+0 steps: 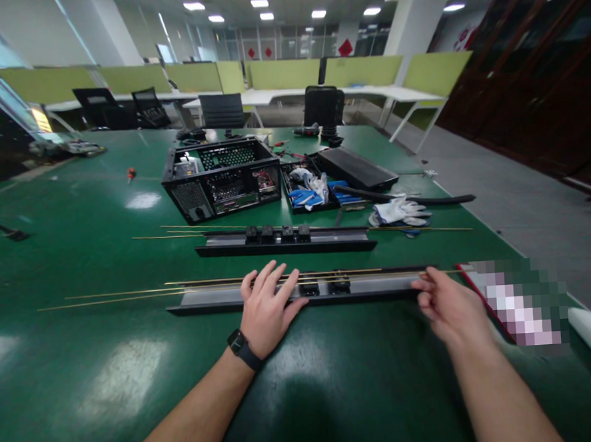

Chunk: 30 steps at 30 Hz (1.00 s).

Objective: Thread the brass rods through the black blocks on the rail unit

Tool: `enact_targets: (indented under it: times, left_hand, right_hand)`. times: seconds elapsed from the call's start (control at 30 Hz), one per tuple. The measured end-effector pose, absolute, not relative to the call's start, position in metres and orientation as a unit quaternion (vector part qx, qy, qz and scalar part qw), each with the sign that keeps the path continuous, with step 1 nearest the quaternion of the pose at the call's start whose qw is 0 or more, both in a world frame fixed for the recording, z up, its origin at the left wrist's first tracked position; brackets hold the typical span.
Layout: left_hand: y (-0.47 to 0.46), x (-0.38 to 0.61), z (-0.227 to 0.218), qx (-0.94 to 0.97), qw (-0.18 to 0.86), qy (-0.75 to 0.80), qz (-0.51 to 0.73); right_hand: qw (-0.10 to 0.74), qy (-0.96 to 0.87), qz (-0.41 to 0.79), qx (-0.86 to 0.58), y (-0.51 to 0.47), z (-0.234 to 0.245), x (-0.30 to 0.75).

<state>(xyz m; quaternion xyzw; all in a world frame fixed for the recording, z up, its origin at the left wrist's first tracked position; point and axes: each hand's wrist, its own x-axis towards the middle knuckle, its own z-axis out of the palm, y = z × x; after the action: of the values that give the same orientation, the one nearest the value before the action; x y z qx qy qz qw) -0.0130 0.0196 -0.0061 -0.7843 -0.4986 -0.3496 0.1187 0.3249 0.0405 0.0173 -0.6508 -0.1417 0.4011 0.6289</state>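
A long black channel (379, 284) with a grey inner face lies across the table in front of me. Small black blocks (339, 281) sit in its middle, and several thin brass-coloured rods (114, 297) run lengthwise over it, sticking out past its left end. My left hand (268, 306), with a dark watch on the wrist, rests over the channel and rods, fingers spread. At the channel's right end, my right hand (448, 302) pinches one thin rod, whose tip shows just beyond the fingers. The fingertips are partly hidden.
Behind lies a second black channel (287, 247) with several black blocks and rods. Farther back are an open black computer case (223, 179), a tray with gloves (308, 190), white gloves (399, 209) and a black panel (355, 167). A red-edged, blurred-out item (485, 303) lies right.
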Motion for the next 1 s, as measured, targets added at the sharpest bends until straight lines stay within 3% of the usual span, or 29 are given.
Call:
enact_targets:
  times: [0.2,0.43,0.7,1.0]
  left_hand:
    - [0.020,-0.013,-0.007,-0.787,0.117,-0.499,-0.343]
    - [0.021,-0.012,-0.007,-0.791,0.113,-0.498,-0.337]
    - [0.020,-0.013,-0.007,-0.789,0.105,-0.500,-0.342]
    - [0.020,-0.014,-0.008,-0.787,0.106,-0.501,-0.345]
  right_hand:
    - [0.561,-0.240,0.534,-0.585,0.027,0.014,0.275]
    - [0.528,-0.284,0.578,-0.554,0.023,0.013,0.233]
    - [0.564,-0.255,0.560,-0.551,0.025,0.011,0.244]
    - [0.645,-0.158,0.423,-0.617,0.035,0.017,0.291]
